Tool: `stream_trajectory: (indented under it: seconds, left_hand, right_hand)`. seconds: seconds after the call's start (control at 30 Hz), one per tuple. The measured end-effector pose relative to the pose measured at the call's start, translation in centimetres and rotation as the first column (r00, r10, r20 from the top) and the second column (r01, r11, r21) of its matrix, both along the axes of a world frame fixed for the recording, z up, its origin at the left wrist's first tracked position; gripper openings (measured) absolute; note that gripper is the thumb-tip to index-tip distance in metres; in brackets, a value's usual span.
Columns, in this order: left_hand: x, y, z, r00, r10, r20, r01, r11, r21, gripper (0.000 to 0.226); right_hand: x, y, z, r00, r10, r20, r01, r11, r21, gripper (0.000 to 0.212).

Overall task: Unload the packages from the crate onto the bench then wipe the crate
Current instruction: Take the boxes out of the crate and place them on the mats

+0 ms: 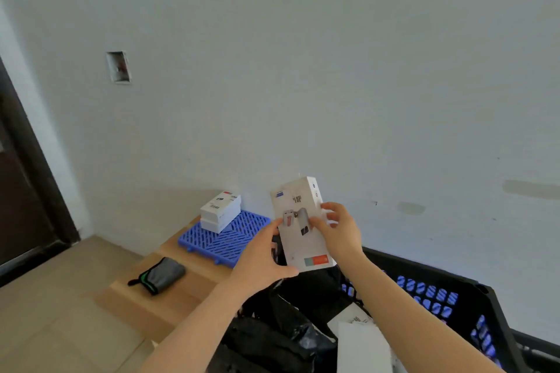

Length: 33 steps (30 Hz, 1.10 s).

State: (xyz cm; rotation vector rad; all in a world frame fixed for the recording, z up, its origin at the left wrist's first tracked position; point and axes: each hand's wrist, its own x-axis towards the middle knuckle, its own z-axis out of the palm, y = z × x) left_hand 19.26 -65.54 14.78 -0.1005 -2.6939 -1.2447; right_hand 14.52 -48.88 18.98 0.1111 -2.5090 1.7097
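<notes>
- The person holds a tall white cardboard box [298, 221] up in the air, over the near end of the black plastic crate [472, 291] with little holes in its walls.
- The left hand [260, 254] grips the box's left edge low down, with the thumb on the front.
- The right hand [339, 230] pinches the right edge higher up, thumb on the front and fingers behind.
- A second white box may sit behind the first one, but it is hard to tell.
- The light wooden bench [181, 291] is to the left of the crate. A blue plastic grid mat [239, 239] lies on it, with two small white boxes [220, 212] stacked at its far corner.
- A folded grey cloth with a green edge [162, 275] lies on the bench, near the mat.
- Inside the crate are crinkly black plastic bags [272, 339] and a flat white package [360, 345], so there is more to unload.
- The box could slip, since only its edges are held. If one hand lets go too soon, it may fall back into the crate.
- If the box comes down hard beside the stack, it could knock the two small boxes off the mat.
- If the box is set on the cloth, wiping the crate later gets harder.
</notes>
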Motion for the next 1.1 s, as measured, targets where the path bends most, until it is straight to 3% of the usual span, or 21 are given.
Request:
stream_trajectory:
  seconds: [0.3,0.53,0.7,0.8,1.1]
  left_hand:
    - [-0.4,-16.3,1.0,0.988,0.091,-0.125,-0.094,0.995,-0.017,0.107]
    - [-2.3,-28.3,-1.8,0.995,0.083,-0.052,-0.082,0.996,0.016,0.114]
    - [-5.7,-32.9,-2.9,0.997,0.076,-0.024,-0.076,0.997,-0.016,0.115]
    - [-8.8,-35.3,-3.2,0.997,0.070,-0.023,-0.070,0.998,-0.004,0.108]
    - [-19.7,-39.4,-0.7,0.999,0.043,-0.028,-0.045,0.997,-0.064,0.096]
  right_hand:
    - [-0.9,-17.2,0.2,1.000,0.008,0.018,-0.006,0.990,-0.138,0.037]
    - [-3.3,-29.0,-2.9,0.992,0.102,0.079,-0.099,0.994,-0.042,0.048]
    - [-6.8,-33.5,-4.4,0.979,0.146,0.146,-0.147,0.989,-0.002,0.063]
    - [-9.7,-35.4,-5.2,0.968,0.172,0.185,-0.161,0.984,-0.074,0.073]
    - [-19.6,-38.3,-4.7,0.950,0.238,0.201,-0.194,0.957,-0.215,0.075]
